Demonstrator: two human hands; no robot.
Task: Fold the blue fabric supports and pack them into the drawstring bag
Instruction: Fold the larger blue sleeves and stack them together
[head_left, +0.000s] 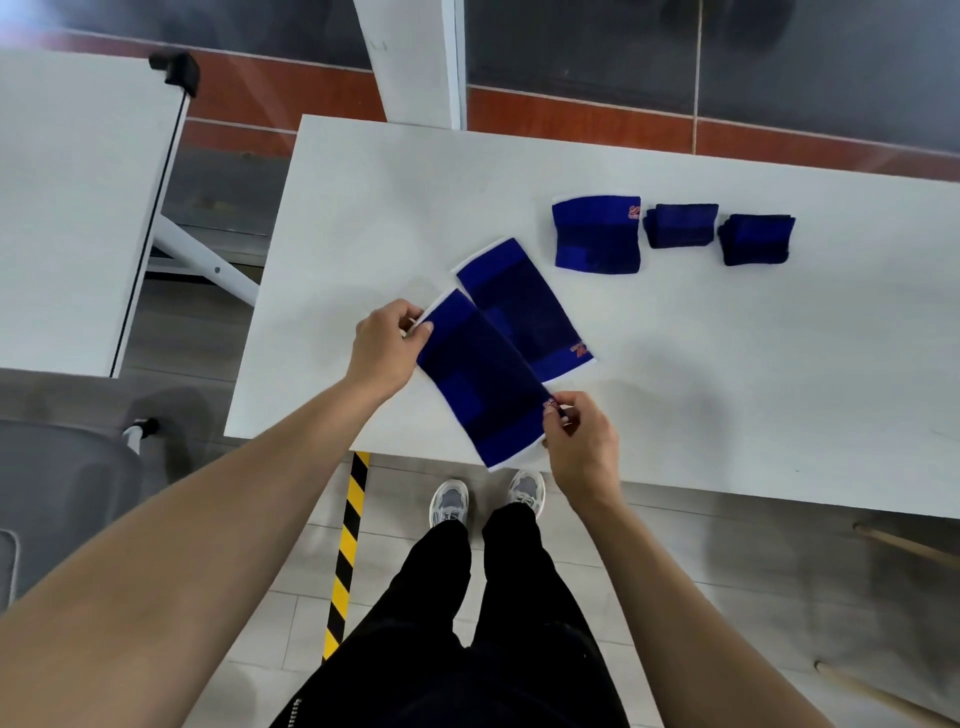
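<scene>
A long blue fabric support (483, 382) lies slantwise at the near edge of the white table (727, 364), its lower end overhanging the edge. My left hand (384, 348) pinches its far left corner and my right hand (579, 441) pinches its near right corner by the orange logo. A second long blue support (524, 306) lies flat just behind it, partly overlapped. Further back sit a folded blue support (596, 234) and two smaller, darker folded ones (681, 224) (757, 239). No drawstring bag is in view.
Another white table (72, 197) stands to the left across a gap. A grey chair (62, 499) is at lower left. Yellow-black floor tape (345, 556) runs beside my feet. Wooden sticks (904, 545) show at lower right under the table.
</scene>
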